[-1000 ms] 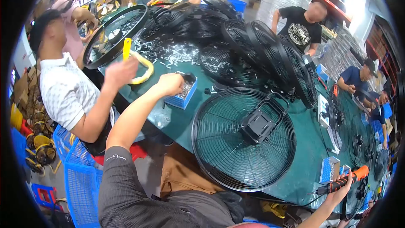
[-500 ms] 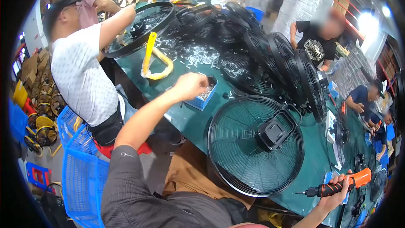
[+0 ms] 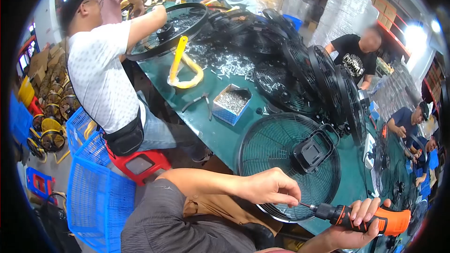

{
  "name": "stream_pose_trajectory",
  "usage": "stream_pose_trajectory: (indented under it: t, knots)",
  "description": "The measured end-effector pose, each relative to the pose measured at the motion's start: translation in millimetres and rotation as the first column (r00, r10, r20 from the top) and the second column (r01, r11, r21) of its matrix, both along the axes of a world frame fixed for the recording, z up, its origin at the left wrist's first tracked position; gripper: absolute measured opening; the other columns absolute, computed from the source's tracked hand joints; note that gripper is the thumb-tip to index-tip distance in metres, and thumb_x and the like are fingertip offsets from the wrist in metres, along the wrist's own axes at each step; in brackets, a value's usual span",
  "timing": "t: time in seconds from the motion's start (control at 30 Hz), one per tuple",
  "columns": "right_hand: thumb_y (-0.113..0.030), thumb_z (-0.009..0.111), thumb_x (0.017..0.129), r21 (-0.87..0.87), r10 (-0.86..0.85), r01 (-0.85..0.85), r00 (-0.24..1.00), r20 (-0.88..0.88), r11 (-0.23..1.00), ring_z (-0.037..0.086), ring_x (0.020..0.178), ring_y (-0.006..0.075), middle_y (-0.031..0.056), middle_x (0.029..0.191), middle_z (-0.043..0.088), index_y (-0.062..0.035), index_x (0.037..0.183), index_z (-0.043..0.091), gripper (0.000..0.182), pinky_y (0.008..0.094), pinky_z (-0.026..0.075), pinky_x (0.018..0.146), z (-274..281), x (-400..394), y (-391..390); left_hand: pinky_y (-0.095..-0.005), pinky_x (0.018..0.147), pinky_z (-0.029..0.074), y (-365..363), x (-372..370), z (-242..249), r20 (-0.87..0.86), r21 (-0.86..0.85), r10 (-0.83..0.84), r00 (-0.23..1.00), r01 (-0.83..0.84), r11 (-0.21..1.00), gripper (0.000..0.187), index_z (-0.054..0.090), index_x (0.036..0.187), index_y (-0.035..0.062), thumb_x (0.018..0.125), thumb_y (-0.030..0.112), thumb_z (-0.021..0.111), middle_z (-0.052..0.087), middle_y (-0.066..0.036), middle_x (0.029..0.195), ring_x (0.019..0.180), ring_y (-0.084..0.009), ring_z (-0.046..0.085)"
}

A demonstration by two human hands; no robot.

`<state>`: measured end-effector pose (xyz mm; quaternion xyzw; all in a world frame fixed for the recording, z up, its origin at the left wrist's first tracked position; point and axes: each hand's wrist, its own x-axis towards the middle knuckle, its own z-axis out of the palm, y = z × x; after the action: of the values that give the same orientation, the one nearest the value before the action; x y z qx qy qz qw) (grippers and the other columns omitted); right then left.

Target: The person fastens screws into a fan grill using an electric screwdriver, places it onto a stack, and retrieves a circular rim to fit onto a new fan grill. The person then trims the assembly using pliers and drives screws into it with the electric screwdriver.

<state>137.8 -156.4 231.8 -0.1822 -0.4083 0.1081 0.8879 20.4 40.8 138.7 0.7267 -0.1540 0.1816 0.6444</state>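
Observation:
My right hand [image 3: 361, 222] is wrapped around an orange and black electric screwdriver [image 3: 344, 216], its bit pointing left. My left hand [image 3: 274, 186] is closed in a pinch right at the bit's tip; whatever is between the fingertips is too small to make out. Just behind both hands, a round black fan guard [image 3: 262, 147] lies on the table, with a black motor housing [image 3: 310, 153] and a bracket at its centre. Beyond it stands an open blue and white box [image 3: 228, 115] full of small metal screws.
Pliers [image 3: 199, 102] lie left of the box. A yellow tubular handle [image 3: 187, 82] and scattered small metal pieces [image 3: 232, 65] are on the green table [image 3: 206, 129]. Black fan guards [image 3: 300, 72] pile up behind. A co-worker in white [image 3: 105, 65] works at left, near blue crates [image 3: 98, 197].
My left hand has left the box of screws and come down right to the screwdriver's tip. The screwdriver has shifted slightly left in my right hand. The view has shifted a little.

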Motion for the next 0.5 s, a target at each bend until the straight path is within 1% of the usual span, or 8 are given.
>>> stream_pose_trajectory:
  t: [0.03,0.13,0.27,0.33,0.37,0.47,0.5]
  knots:
    - [-0.011,0.055,0.093,-0.008,0.04,-0.04,0.999,0.036,0.999,0.048,0.069,0.0183,0.0087,0.084,0.049,0.0,0.125,0.055,0.034,0.0336,0.043,0.067,-1.7,1.1,-1.3,-0.0259,0.057,0.048,0.0,0.1,0.3,0.008,-0.004,-0.002,1.0,0.002,1.0,0.015,0.072,0.102,-0.0013,0.093,0.011,0.073,0.074,-0.008,0.085,0.066,-0.0105,0.065]
    - [-0.012,0.055,0.092,0.003,0.046,-0.046,0.998,0.043,0.999,0.048,0.068,0.0181,0.0085,0.084,0.049,0.0001,0.126,0.054,0.036,0.0334,0.043,0.065,-5.0,3.5,0.3,-0.0261,0.056,0.048,0.4,0.6,0.4,0.023,-0.003,-0.005,1.0,0.005,1.0,0.015,0.072,0.102,-0.0016,0.094,0.011,0.072,0.074,-0.008,0.085,0.065,-0.0102,0.065]
    - [-0.014,0.058,0.091,0.012,-0.01,0.01,0.999,0.037,1.0,0.049,0.066,0.0179,0.0081,0.082,0.05,-0.0006,0.126,0.053,0.038,0.0323,0.042,0.063,-5.5,1.8,2.0,-0.026,0.056,0.048,2.9,5.0,3.0,-0.014,0.003,-0.052,0.999,0.052,0.999,0.015,0.071,0.103,-0.0019,0.095,0.011,0.07,0.074,-0.008,0.085,0.064,-0.0102,0.064]
    - [-0.015,0.06,0.09,0.025,-0.03,0.029,0.998,0.049,0.999,0.049,0.065,0.0175,0.0077,0.081,0.05,-0.0011,0.126,0.052,0.039,0.0317,0.042,0.062,-9.0,2.6,0.0,-0.026,0.056,0.049,5.1,9.0,7.1,-0.118,-0.01,-0.119,0.986,0.118,0.993,0.016,0.071,0.104,-0.0019,0.096,0.012,0.069,0.074,-0.007,0.085,0.064,-0.0098,0.064]
    - [-0.017,0.062,0.089,0.016,-0.085,0.084,0.995,0.05,0.996,0.048,0.061,0.0169,0.0067,0.081,0.049,-0.0017,0.127,0.051,0.042,0.0296,0.041,0.059,-11.2,4.5,-1.8,-0.0261,0.057,0.049,4.6,11.6,7.6,-0.17,-0.021,-0.154,0.973,0.153,0.988,0.016,0.071,0.105,-0.0018,0.097,0.012,0.068,0.074,-0.007,0.085,0.064,-0.0096,0.064]
    - [-0.016,0.062,0.09,0.029,-0.146,0.145,0.988,0.043,0.989,0.05,0.058,0.0174,0.008,0.078,0.054,-0.0015,0.118,0.054,0.032,0.0292,0.043,0.054,-6.7,5.2,-3.1,-0.0262,0.058,0.05,-2.3,23.3,3.3,-0.128,-0.025,-0.17,0.977,0.169,0.985,0.018,0.07,0.108,-0.0015,0.097,0.013,0.067,0.074,-0.006,0.086,0.064,-0.0089,0.065]
    - [-0.016,0.062,0.091,0.026,-0.18,0.178,0.981,0.075,0.984,0.048,0.057,0.0147,0.0068,0.078,0.049,0.0013,0.122,0.048,0.038,0.0272,0.042,0.054,-9.7,10.4,-5.2,-0.0262,0.058,0.051,-2.8,26.1,5.9,-0.127,-0.013,-0.172,0.977,0.172,0.985,0.018,0.07,0.109,-0.0013,0.097,0.013,0.067,0.074,-0.006,0.086,0.064,-0.0086,0.065]
